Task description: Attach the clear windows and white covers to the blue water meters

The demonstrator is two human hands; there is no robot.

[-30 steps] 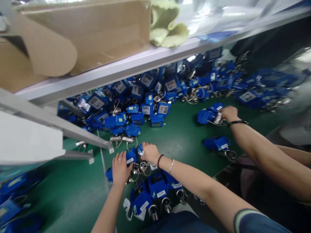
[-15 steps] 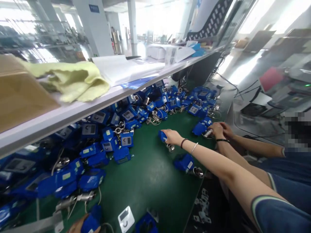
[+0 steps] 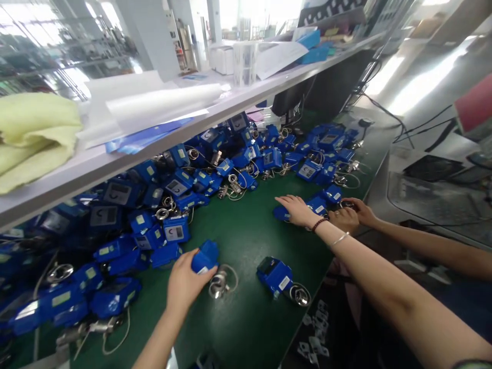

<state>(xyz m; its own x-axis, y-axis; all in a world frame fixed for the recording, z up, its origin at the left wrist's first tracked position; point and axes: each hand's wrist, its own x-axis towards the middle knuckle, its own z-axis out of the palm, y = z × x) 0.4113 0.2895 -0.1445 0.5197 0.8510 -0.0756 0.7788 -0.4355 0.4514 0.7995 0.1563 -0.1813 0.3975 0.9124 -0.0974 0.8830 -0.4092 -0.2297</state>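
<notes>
My left hand (image 3: pixel 188 279) is closed round a blue meter (image 3: pixel 207 255), a box with a metal pipe fitting (image 3: pixel 218 285) and a thin cable, just over the green table. My right hand (image 3: pixel 295 209), with bracelets on the wrist, reaches over another blue meter (image 3: pixel 281 213); its fingers lie over the box and the thumb is hidden. Between my hands and nearer the table edge lies a blue meter (image 3: pixel 272 274) with its round metal fitting (image 3: pixel 300 294). A co-worker's hands (image 3: pixel 348 218) are beside my right hand, at another blue meter (image 3: pixel 332 193).
Many blue meters (image 3: pixel 177 230) with fittings and cables are heaped along the back and left of the green table (image 3: pixel 234 225). A white shelf (image 3: pixel 161 141) overhangs them, bearing a yellow cloth (image 3: pixel 36 138) and papers (image 3: pixel 165 100). A grey machine (image 3: pixel 430 195) stands right.
My right hand has moved right with its meter, towards the co-worker's hands. The left hand has come up from the bottom edge with its meter. The view has shifted.
</notes>
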